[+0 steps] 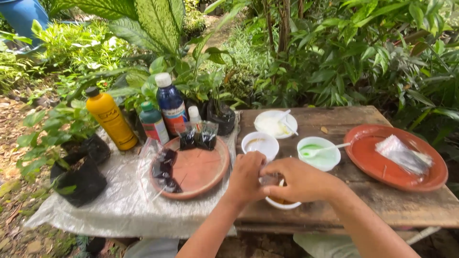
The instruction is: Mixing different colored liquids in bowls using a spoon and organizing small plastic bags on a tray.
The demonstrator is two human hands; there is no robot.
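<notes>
From the head camera, both hands met over a small white bowl (283, 202) at the near edge of the wooden table (382, 200). The left hand (246, 177) was curled with its fingertips pinched on a small clear plastic piece (269, 180), perhaps a bag or cup, and the right hand (300, 180) closed around the same piece from the other side, hiding most of the bowl, in which a brownish content showed at the rim. Just beyond stood another white bowl (259, 144) with a pale residue, a bowl of green liquid (319, 154) with a white spoon (325, 150) resting in it, and a white dish (275, 124) further back. To the left, on a plastic sheet (119, 200), a clay saucer (196, 169) carried small dark packets (197, 137), with a yellow bottle (111, 119), a blue bottle (170, 102) and a green bottle (153, 123) behind it. To the right a red plate (377, 165) held a clear bag (403, 155). The bowl sat very near the table's edge, so a downward press from either hand could likely tip it off; a slack pinch on the thin plastic might also spill its content over the fingers and the wood.
</notes>
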